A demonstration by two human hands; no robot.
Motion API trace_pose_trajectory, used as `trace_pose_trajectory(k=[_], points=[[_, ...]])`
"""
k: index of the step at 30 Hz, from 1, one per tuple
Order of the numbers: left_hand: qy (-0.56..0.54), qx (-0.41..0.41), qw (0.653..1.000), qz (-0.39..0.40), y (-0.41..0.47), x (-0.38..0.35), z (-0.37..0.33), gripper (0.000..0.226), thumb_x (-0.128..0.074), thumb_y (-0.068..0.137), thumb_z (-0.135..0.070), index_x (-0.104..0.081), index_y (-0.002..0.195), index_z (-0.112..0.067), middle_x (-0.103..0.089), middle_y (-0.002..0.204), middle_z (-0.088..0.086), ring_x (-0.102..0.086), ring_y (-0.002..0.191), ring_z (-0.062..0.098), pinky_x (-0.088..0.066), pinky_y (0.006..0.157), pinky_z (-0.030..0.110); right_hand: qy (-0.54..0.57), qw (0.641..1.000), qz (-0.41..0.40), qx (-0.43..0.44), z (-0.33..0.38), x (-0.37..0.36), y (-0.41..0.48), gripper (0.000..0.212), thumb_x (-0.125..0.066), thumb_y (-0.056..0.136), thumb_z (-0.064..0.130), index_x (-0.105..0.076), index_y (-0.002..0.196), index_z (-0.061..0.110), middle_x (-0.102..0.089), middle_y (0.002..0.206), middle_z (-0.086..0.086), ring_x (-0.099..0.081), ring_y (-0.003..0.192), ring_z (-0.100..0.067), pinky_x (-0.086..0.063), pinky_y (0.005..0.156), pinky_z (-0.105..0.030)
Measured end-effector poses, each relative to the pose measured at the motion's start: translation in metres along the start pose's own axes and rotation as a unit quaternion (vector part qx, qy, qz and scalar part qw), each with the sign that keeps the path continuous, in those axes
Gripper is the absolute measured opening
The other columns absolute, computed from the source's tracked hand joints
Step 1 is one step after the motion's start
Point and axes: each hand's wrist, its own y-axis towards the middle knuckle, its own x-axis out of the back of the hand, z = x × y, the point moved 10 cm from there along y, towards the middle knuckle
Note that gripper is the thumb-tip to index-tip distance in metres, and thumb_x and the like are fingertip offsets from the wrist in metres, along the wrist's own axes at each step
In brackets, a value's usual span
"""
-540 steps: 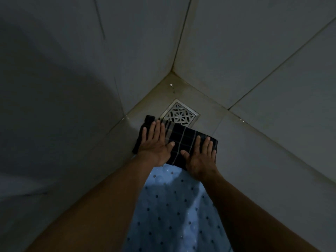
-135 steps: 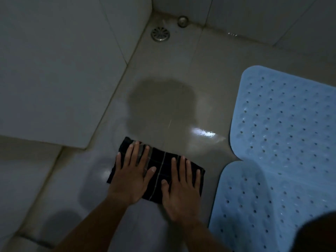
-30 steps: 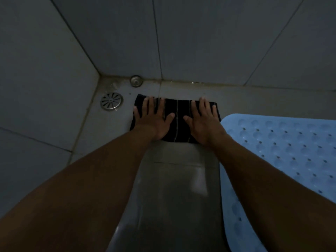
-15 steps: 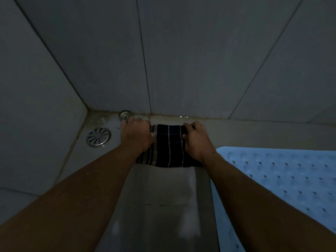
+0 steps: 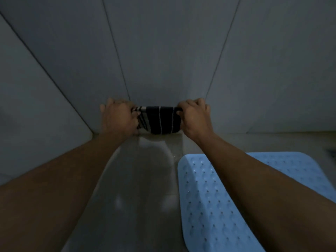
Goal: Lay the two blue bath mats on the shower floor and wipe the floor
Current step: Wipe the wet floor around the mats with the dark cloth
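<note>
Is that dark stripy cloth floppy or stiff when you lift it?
Probably floppy: the dark striped cloth sags and bunches between the left hand and right hand gripping its ends. Possibly damp and heavier, since the tiled floor below looks wet.

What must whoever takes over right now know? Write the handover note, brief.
Left hand: grip closed on the left end of the striped cloth.
Right hand: grip closed on its right end.
Cloth: bunched between the hands at the foot of the back wall, lower edge about at the floor.
Done: blue mat lies flat on the right; the right forearm hides whether two are in view.
Left: the floor shows a wet sheen, so wipe it; confirm the second mat.
</note>
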Motion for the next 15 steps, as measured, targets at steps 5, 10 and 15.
trace_pose_trajectory(k=[5, 10, 15], points=[[-0.062, -0.039, 0.997, -0.032, 0.027, 0.133, -0.072, 0.018, -0.056, 0.095, -0.026, -0.073, 0.097, -0.024, -0.072, 0.096, 0.007, -0.051, 0.102, 0.033, -0.035, 0.085, 0.041, 0.006, 1.0, -0.019, -0.003, 0.006, 0.161, 0.025, 0.019, -0.048, 0.099, 0.023, -0.065, 0.107, 0.022, -0.064, 0.111, 0.001, -0.039, 0.111, -0.028, -0.03, 0.086, -0.042], [-0.066, -0.083, 0.992, -0.065, 0.044, 0.252, -0.157, 0.018, -0.055, 0.094, -0.025, -0.072, 0.098, -0.029, -0.071, 0.096, 0.002, -0.047, 0.101, 0.031, -0.031, 0.083, 0.041, 0.021, 0.999, -0.024, -0.029, -0.009, 0.298, 0.035, 0.018, -0.048, 0.099, 0.02, -0.065, 0.102, 0.021, -0.063, 0.105, 0.002, -0.037, 0.104, -0.024, -0.021, 0.077, -0.035], [-0.092, -0.147, 0.983, -0.066, 0.063, 0.364, -0.271, 0.019, -0.055, 0.092, -0.029, -0.073, 0.095, -0.033, -0.071, 0.093, -0.004, -0.051, 0.095, 0.031, -0.036, 0.082, 0.04, -0.005, 0.997, -0.032, -0.064, -0.042, 0.464, 0.041, 0.017, -0.048, 0.098, 0.02, -0.064, 0.1, 0.024, -0.063, 0.105, 0.004, -0.037, 0.103, -0.022, -0.019, 0.075, -0.035]])
